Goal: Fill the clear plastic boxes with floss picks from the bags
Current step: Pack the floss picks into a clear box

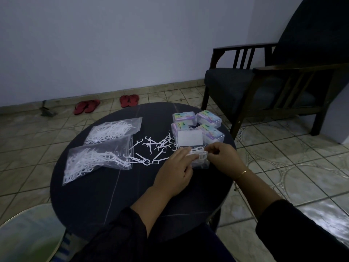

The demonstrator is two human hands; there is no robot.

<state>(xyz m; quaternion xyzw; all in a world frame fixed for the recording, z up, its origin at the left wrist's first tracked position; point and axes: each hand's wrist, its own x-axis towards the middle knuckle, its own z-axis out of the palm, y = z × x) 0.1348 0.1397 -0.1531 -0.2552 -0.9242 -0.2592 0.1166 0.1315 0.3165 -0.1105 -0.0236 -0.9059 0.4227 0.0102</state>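
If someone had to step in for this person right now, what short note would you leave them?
Left hand: fingers resting on a bunch of white plastic floss picks at the open clear plastic box.
Right hand: pinching the same bunch.
On the round dark table: two clear zip bags of picks, loose white picks in the middle, four closed clear boxes at the far right.
Done: those four look filled, though I cannot be sure.
Left: finish this box, shut its raised lid, box the remaining picks.
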